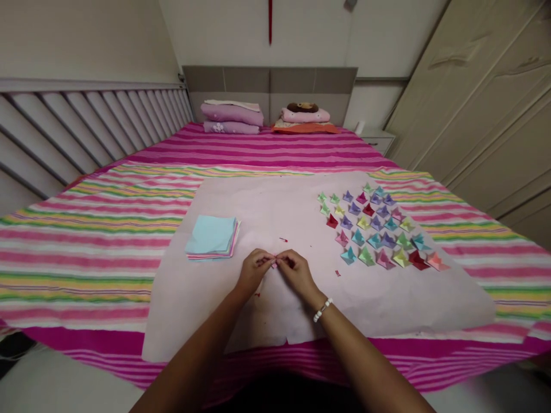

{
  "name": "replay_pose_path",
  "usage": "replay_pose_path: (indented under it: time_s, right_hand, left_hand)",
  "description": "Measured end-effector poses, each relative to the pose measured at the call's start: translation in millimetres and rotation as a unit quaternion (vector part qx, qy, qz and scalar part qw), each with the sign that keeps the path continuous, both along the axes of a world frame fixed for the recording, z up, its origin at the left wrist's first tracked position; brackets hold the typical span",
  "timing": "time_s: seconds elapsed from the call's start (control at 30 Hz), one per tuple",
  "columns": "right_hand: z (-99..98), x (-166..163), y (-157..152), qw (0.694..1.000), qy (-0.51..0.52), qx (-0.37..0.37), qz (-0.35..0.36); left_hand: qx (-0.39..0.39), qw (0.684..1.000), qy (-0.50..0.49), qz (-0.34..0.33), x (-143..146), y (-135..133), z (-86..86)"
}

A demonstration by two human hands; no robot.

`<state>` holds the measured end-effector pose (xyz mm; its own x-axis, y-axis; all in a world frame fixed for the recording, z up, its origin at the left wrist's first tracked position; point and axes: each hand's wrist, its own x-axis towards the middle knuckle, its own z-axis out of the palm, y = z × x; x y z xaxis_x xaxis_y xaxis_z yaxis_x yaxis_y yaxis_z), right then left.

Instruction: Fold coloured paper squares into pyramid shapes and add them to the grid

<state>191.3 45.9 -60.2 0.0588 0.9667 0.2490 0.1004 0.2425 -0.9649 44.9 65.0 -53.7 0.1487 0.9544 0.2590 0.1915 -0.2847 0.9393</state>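
Observation:
Both hands meet over the large pale paper sheet [293, 212]. My left hand [255, 268] pinches one side of a small pink folded paper [274, 264]. My right hand [297, 272], with a white bead bracelet [322, 310] on its wrist, pinches the other side. Most of that paper is hidden by my fingers. To the left lies a stack of square papers [212, 235], light blue on top. Off to the right stand several rows of small folded paper boats [374, 223] in green, purple, red, yellow, blue and pink.
A small red scrap [283, 240] lies beyond my hands, another red bit [257, 295] below them, and a reddish scrap [338, 273] to the right. The sheet rests on a striped bed [107, 229]. Folded bedding [232, 117] sits by the headboard [247, 77]; a railing [107, 120] runs along the left.

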Motion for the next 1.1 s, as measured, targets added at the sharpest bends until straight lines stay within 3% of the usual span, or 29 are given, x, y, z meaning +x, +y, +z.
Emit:
replay_pose_path:
  time_s: [0.47, 0.8, 1.1]
  right_hand:
    - [-13.3, -3, -1, 0.999, 0.014, -0.032, -0.034]
    - [-12.5, -3, -1, 0.999, -0.02, 0.021, -0.025]
    - [-15.5, -5, 0, 0.999, -0.028, 0.014, -0.036]
  left_hand:
    - [-0.063, 0.998, 0.004, 0.026, 0, 0, -14.0]
    - [-0.015, 0.998, 0.056, 0.035, 8, -1, -19.4]
    - [0.013, 0.995, 0.079, 0.052, 5, 0, -19.9]
